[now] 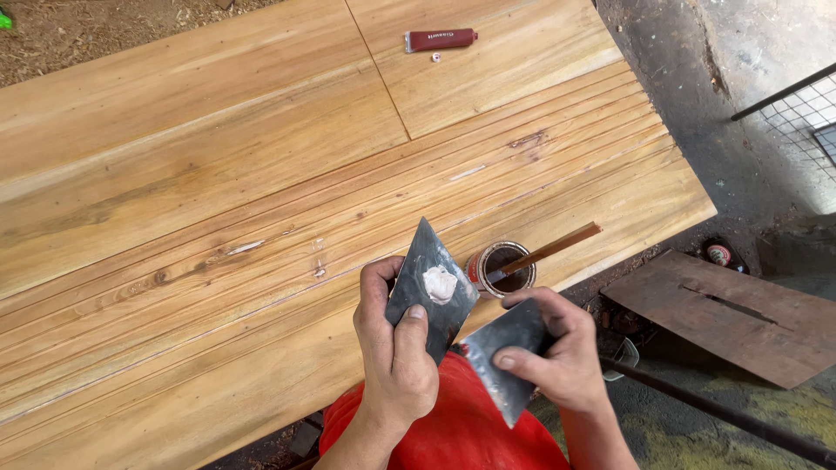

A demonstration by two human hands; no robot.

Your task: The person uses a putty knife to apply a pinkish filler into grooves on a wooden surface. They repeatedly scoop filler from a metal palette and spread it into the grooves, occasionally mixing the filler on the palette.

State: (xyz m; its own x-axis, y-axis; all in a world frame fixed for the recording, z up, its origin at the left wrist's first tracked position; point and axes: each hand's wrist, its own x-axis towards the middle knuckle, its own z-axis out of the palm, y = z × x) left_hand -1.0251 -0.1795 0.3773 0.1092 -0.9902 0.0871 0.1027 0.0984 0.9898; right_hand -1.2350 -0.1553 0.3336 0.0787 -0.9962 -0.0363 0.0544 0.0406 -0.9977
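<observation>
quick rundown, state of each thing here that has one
left hand: holds flat metal scraper bearing white putty blob
right hand: holds second metal blade
small round can: open, brown stick inside
dark red tube: lying flat, white cap off

A dark red tube [441, 39] is lying near the far edge of the wooden tabletop [218, 174], its small white cap [435, 57] sitting just beside it. A brown board [731, 313] with a slot is resting on the floor. Wire mesh [805, 109] is showing at right.
</observation>
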